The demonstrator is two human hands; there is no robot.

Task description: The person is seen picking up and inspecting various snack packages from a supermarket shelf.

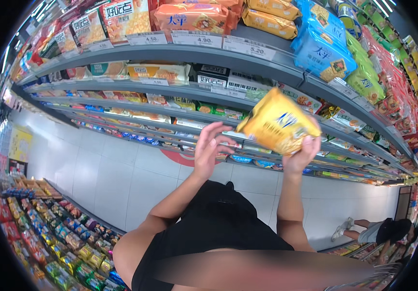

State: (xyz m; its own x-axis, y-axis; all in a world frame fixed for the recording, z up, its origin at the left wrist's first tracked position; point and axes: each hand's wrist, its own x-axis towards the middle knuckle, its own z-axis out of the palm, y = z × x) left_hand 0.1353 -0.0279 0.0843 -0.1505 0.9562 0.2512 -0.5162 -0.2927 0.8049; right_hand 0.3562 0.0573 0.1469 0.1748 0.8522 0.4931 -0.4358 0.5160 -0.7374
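Note:
My right hand [309, 151] grips the lower right corner of a yellow cracker packet [281, 122], thumb on its printed front. The packet is tilted and slightly blurred, in front of the shelf edges. To its left my left hand [211, 149] is raised with fingers apart, holding nothing and not touching the packet. On the top shelf ahead sit similar yellow packets [270, 22], stacked between an orange packet [194, 18] and blue packets [323, 54].
Grey metal shelves [179, 54] of packaged biscuits curve across the front, with price tags [249, 48] along the edges. Bagged snacks [74, 232] fill a rack behind on the left. Another person [387, 229] stands by shelving at the right. Pale floor tiles [103, 174] run between.

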